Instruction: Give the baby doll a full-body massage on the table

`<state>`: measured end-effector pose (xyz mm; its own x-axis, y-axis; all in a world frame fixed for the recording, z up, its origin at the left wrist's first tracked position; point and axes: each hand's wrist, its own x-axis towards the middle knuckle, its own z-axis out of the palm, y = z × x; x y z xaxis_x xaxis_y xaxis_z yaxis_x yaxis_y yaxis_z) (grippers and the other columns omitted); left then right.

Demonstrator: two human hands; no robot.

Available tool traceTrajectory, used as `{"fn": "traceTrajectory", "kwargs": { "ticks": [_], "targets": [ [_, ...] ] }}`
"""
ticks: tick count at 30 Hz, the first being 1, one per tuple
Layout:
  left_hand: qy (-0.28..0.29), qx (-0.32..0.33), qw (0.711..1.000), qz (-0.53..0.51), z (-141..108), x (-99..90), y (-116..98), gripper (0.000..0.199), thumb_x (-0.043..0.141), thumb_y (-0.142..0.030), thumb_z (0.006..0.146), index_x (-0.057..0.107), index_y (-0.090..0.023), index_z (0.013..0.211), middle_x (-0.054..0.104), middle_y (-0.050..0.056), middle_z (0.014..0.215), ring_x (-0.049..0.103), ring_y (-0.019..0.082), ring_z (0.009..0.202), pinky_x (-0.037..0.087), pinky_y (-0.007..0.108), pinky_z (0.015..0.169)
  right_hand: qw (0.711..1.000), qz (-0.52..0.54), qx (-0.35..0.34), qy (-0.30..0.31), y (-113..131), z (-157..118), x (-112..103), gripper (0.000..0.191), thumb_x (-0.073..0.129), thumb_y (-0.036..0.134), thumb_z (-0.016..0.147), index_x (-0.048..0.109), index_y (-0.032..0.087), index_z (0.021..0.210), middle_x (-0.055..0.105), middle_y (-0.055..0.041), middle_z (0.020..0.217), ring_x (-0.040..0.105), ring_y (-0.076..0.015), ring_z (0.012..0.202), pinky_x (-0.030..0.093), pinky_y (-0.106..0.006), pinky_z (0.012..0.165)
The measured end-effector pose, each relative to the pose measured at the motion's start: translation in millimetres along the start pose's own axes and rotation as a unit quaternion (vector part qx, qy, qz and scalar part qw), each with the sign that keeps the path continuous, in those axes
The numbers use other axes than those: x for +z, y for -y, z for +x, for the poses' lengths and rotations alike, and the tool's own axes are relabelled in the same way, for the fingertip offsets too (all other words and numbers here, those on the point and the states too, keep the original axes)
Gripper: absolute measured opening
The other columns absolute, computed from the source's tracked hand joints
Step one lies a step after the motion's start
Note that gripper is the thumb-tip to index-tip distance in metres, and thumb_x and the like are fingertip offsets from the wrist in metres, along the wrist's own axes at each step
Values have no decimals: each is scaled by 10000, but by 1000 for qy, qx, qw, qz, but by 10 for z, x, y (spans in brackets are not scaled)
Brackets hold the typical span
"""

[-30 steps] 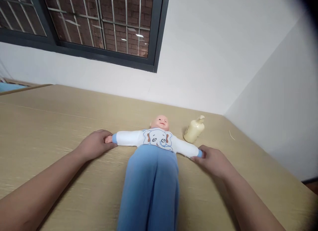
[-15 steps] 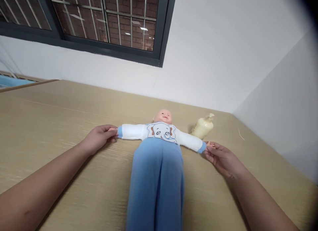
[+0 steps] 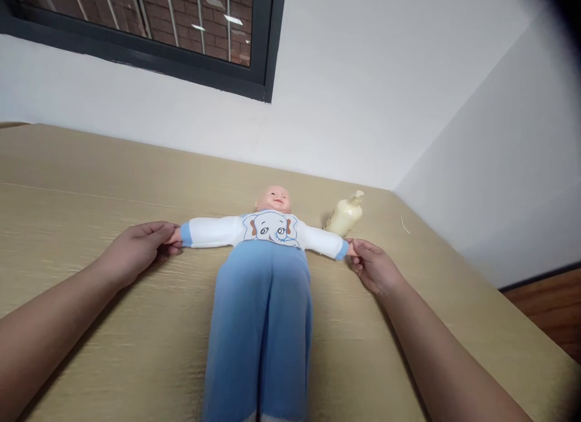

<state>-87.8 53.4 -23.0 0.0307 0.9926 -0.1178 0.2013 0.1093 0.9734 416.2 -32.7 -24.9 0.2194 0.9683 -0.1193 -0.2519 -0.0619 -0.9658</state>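
Note:
A baby doll [image 3: 263, 270] lies on its back on the wooden tabletop, head toward the wall and both arms stretched out sideways. It wears a white top with blue cuffs and an elephant print, and blue trousers. My left hand [image 3: 143, 246] is closed on the doll's hand at the left cuff. On the other side my right hand [image 3: 372, 264] pinches the doll's other hand, just past the blue cuff. Behind the doll's arm on the right stands a cream pump bottle [image 3: 344, 218].
The tabletop [image 3: 113, 307] reaches back to a white wall [image 3: 345, 107] with a dark-framed window [image 3: 267, 40] and bars. A thin pale strip [image 3: 405, 225] lies at the right. Beyond the right edge is a reddish-brown wooden surface [image 3: 549, 307].
The view has shifted, so the doll, bottle and window sit further left and higher. My right hand has moved the doll's arm up slightly. Both hands keep their hold.

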Motion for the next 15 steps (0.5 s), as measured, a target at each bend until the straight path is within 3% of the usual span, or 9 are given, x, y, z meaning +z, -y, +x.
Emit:
{"fn": "traceTrajectory", "kwargs": {
  "ticks": [7, 10, 15],
  "targets": [
    [15, -15, 999, -36, 24, -28, -14, 441, 828, -480, 645, 750, -157, 936, 651, 34, 716, 542, 118, 638, 427, 144, 510, 999, 3, -1, 41, -2, -3, -20, 327, 900, 323, 687, 741, 162, 923, 549, -4, 736, 434, -86, 618, 367, -202, 506],
    [24, -9, 999, -30, 27, -55, -1, 446, 838, -484, 652, 751, -161, 947, 655, 36, 717, 546, 118, 640, 439, 137, 514, 999, -4, 0, 41, -17, 6, -28, 292, 918, 281, 665, 718, 166, 845, 573, -3, 758, 466, -77, 626, 369, -185, 515],
    [14, -3, 1000, 0, 42, -65, 49, 402, 808, -542, 704, 715, -160, 785, 661, 47, 700, 529, 115, 617, 442, 140, 513, 999, -11, 2, 30, -45, 8, -11, 306, 921, 324, 680, 669, 169, 760, 609, -4, 719, 471, -68, 582, 341, -171, 484]
  ]
}}
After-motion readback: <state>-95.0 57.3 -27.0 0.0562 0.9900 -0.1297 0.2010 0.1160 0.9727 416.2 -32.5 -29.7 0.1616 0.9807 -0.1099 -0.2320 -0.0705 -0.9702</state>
